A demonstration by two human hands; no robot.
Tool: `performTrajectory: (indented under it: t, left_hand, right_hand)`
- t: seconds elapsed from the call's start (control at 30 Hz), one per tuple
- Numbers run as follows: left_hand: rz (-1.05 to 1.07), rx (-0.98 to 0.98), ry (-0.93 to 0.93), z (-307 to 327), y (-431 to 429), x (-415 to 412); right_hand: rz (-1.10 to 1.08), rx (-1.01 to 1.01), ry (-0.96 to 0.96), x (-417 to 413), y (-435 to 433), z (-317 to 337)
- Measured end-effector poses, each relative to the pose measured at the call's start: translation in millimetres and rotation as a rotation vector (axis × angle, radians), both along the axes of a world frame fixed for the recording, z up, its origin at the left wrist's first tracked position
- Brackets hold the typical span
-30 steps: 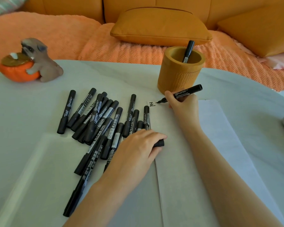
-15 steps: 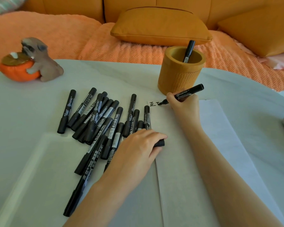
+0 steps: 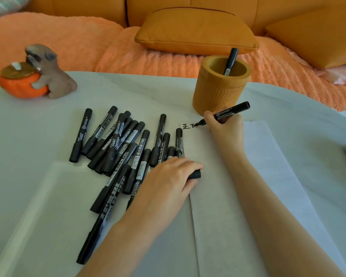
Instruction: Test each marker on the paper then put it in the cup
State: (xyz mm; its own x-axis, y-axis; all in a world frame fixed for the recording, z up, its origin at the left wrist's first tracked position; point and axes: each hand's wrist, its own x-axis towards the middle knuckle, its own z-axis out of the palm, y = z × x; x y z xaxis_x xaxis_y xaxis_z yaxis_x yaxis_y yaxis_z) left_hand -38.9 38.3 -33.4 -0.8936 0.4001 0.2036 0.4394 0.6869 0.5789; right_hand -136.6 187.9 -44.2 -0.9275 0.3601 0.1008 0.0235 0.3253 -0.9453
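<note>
Barely begun, by my reckoning: one tested marker (image 3: 231, 60) stands in the single cup (image 3: 218, 92), while about sixteen capped ones lie in an overlapping pile (image 3: 124, 140) on the worktop (image 3: 28, 136), at nine o'clock from the paper (image 3: 218, 196). At the paper's eleven-o'clock corner the right hand (image 3: 226, 126) pinches an uncapped marker (image 3: 228, 112), tip down beside one finished character and a part-drawn second. The left hand (image 3: 168, 176) curls over what looks like the cap (image 3: 195, 174).

Bare left forearm (image 3: 128, 232), bare right forearm (image 3: 272, 212)
</note>
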Motion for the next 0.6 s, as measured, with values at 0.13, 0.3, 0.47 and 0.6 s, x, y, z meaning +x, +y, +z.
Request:
performTrajectory:
  t: [0.13, 0.3, 0.47, 0.6]
  left_hand:
    - [0.008, -0.011, 0.002, -0.7, -0.3, -0.1]
    - [0.011, -0.014, 0.005, -0.1, -0.5, 0.0]
    - [0.013, -0.011, 0.006, 1.6, 0.2, 0.7]
    - [0.007, -0.012, -0.011, 1.9, 0.1, 1.0]
  right_hand:
    - [-0.003, 0.001, 0.005, 0.1, -0.1, 0.1]
    - [0.019, -0.011, 0.011, 1.9, 0.5, 1.6]
    - [0.044, 0.005, 0.013, 2.4, -0.3, 1.5]
    - [0.052, 0.013, 0.013, 1.6, -0.7, 0.8]
